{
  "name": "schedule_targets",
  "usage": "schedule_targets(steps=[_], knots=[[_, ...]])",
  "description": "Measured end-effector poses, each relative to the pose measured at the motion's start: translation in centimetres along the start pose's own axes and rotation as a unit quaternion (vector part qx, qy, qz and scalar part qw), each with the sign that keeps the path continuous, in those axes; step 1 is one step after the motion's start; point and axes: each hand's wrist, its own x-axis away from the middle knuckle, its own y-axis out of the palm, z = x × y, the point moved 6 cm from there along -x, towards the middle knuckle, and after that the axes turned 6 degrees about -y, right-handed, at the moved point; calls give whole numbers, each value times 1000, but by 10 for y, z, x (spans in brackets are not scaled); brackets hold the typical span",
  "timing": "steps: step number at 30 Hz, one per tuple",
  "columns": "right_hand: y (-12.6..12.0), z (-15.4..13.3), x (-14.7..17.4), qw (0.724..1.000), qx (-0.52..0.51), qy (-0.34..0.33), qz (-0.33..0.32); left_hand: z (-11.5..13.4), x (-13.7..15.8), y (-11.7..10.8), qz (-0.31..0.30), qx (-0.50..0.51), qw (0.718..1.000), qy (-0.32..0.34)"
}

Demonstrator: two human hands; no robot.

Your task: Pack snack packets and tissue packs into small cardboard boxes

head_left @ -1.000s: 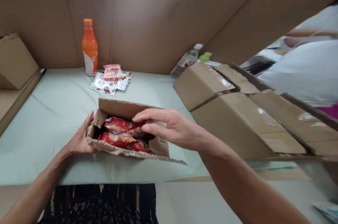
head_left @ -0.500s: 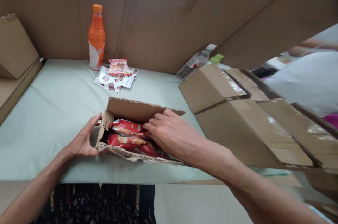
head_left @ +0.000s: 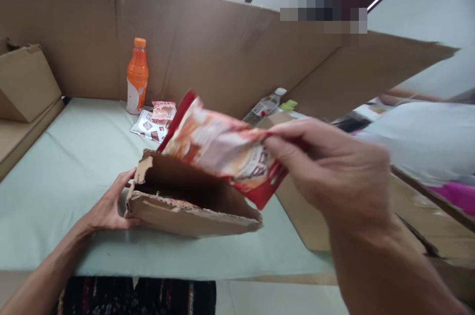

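Observation:
My right hand (head_left: 326, 171) pinches one end of a red snack packet (head_left: 226, 147) with a food picture on it. The packet hangs tilted above the open cardboard box (head_left: 193, 218). My left hand (head_left: 109, 203) grips the box's left end, thumb on the near side and fingers round the far side. Inside the box, a bit of another packet (head_left: 184, 203) shows behind the near wall; the rest of the inside is dark or hidden.
Behind the box stand an orange drink bottle (head_left: 137, 77) and small packets (head_left: 150, 126). A clear bottle (head_left: 265, 107) leans at the back right. Cardboard panels (head_left: 208, 38) wall the table's far side; boxes (head_left: 29, 82) sit at left. A person in white (head_left: 426, 132) is at right.
My right hand has come up out of the box with a red packet, lifting it up and to the right. My left hand still holds the box's left end. The view has tilted up.

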Motion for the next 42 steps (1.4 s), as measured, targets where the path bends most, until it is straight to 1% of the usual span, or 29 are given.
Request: schedule_targets(steps=[2,3,5,9,13,15,17,21,23,24,25,26,27,29,30,31,33,34,35,36,37,38,39,40,41,42], knots=[[-3,30,-10,993,-10,65,94,0,1,-9,23,-12,1000,3],[0,46,-14,988,-20,83,127,0,2,-13,33,-18,999,4],[19,77,-23,980,-55,111,157,-1,3,-17,41,-23,999,2],[78,135,-33,958,-137,197,156,-7,5,-15,43,-21,999,-22],[141,176,-38,920,-216,274,178,-14,8,-10,44,-14,999,-30],[173,187,-44,906,-244,296,177,-15,9,-9,43,-9,998,-39],[207,191,-52,899,-262,310,164,-14,9,-8,39,1,998,-53],[271,185,-68,878,-305,347,128,-10,8,-7,27,12,996,-83],[291,178,-72,868,-322,362,105,-9,8,-7,24,17,997,-77],[294,175,-72,865,-328,367,95,-8,9,-6,25,16,997,-71],[292,171,-70,863,-331,371,88,-7,9,-6,26,14,997,-66],[285,167,-65,862,-331,375,83,-6,9,-6,28,11,998,-62],[271,162,-59,862,-332,373,84,-5,9,-6,30,10,998,-58],[228,142,-46,872,-346,333,95,-1,8,-7,26,12,998,-56],[199,124,-40,883,-363,278,108,2,7,-7,21,15,998,-54],[168,102,-36,894,-383,208,109,5,6,-8,17,18,998,-50],[110,54,-26,919,-374,93,89,12,3,-9,8,22,999,-33],[90,30,-22,935,-349,52,38,14,2,-8,4,23,1000,-20],[82,4,-18,937,-340,-7,-75,16,1,-8,1,22,1000,-5],[80,-17,-10,925,-326,-45,-192,18,1,-7,-2,21,1000,9],[83,-32,1,899,-303,-72,-307,19,1,-6,-5,18,1000,24],[90,-40,14,867,-273,-88,-407,20,1,-4,-9,14,999,37],[99,-43,26,837,-236,-92,-484,21,2,-3,-13,9,999,49],[110,-42,38,812,-198,-93,-541,21,3,-1,-17,4,998,58],[120,-39,48,793,-167,-90,-578,21,4,0,-22,-2,998,58],[131,-36,55,783,-147,-85,-598,21,4,1,-27,-9,998,50]])
